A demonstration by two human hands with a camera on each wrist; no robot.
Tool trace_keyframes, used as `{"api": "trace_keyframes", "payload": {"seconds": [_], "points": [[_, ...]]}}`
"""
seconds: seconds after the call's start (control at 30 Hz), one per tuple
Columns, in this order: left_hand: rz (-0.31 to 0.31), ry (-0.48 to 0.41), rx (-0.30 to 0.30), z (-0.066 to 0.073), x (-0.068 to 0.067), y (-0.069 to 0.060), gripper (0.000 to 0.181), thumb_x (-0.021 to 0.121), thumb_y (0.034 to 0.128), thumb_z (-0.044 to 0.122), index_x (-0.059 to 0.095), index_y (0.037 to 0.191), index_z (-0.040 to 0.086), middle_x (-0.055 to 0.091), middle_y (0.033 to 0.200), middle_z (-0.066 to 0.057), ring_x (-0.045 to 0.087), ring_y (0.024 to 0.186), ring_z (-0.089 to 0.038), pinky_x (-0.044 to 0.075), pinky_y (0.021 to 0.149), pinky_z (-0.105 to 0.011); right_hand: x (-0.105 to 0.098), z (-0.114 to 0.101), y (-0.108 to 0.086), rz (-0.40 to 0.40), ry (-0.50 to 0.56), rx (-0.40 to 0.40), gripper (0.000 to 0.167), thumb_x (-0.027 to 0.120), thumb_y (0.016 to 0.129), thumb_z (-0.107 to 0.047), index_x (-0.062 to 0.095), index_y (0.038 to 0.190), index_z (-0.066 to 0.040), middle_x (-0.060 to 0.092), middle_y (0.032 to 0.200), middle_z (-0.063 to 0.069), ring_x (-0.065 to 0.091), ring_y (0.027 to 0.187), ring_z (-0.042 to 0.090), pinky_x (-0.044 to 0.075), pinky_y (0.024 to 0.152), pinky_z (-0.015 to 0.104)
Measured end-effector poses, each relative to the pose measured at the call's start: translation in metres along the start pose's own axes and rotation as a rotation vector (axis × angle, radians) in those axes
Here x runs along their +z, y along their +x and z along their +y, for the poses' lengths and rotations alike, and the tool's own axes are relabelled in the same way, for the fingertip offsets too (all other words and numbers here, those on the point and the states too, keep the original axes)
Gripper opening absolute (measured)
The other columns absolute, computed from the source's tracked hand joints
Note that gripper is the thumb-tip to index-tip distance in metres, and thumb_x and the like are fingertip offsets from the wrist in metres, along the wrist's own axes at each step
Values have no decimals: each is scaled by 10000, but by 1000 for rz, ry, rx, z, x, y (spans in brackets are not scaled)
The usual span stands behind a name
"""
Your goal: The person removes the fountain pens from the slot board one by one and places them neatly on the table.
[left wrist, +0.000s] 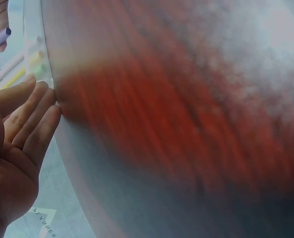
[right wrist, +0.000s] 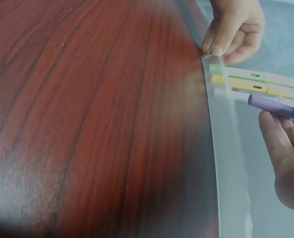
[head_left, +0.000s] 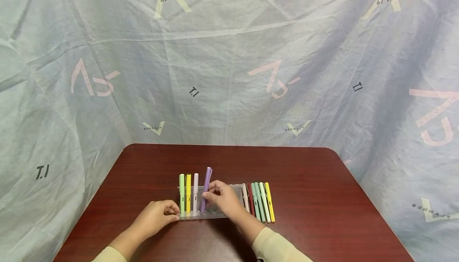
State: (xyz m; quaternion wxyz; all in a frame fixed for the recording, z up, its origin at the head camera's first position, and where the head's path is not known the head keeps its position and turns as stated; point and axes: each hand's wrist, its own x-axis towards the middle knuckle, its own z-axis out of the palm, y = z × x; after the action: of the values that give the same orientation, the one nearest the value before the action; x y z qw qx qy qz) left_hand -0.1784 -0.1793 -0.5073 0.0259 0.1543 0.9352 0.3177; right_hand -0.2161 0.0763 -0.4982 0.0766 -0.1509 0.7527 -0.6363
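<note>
My right hand (head_left: 224, 202) pinches a purple pen (head_left: 207, 179) between thumb and fingers, holding it slightly tilted over a clear plastic pen stand (head_left: 215, 216). In the right wrist view the lower end of that purple pen (right wrist: 270, 105) hangs near the stand's notched strip. The stand's left front corner is pinched by my left hand (head_left: 159, 214), its thumb and fingertips at the edge. Three pens stand side by side in the left part of the stand: light green (head_left: 182, 194), yellow (head_left: 188, 194) and pale lilac (head_left: 195, 194).
Several more pens lie in a row by the stand's right end, among them a beige one (head_left: 245, 194), a dark red one (head_left: 250, 202) and a yellow one (head_left: 270, 202). The dark red wooden table (head_left: 305, 186) is enclosed by a hanging printed cloth (head_left: 229, 62).
</note>
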Motion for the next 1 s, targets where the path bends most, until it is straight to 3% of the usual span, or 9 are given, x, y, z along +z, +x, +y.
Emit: {"api": "trace_keyframes", "payload": {"seconds": [0.13,0.2,0.33,1.0], "points": [[-4,1,0,0,0,0,123,782,825,278,665,864,279,694,808,206,643,793,21,503,717,-252,-3,1,-3,-40,93,49,196,682,924,-128,612,1005,36,670,858,160,706,706,334,588,672,444],[-5,3,1,0,0,1,124,782,825,278,665,863,280,693,807,207,642,792,22,503,717,-254,-4,3,-4,-46,104,59,184,678,926,-117,622,1002,41,664,850,140,702,704,308,588,685,451],[-1,6,4,0,0,2,123,782,827,265,665,862,278,690,805,207,638,788,29,502,716,-253,-7,8,-5,-55,97,74,160,666,930,-96,636,998,45,658,845,107,698,716,252,585,696,469],[14,2,9,-1,1,0,122,784,824,237,669,854,261,685,801,196,624,776,26,496,703,-254,-37,14,-21,-82,100,89,233,664,936,-120,604,1033,84,647,841,82,708,731,239,590,701,438]]}}
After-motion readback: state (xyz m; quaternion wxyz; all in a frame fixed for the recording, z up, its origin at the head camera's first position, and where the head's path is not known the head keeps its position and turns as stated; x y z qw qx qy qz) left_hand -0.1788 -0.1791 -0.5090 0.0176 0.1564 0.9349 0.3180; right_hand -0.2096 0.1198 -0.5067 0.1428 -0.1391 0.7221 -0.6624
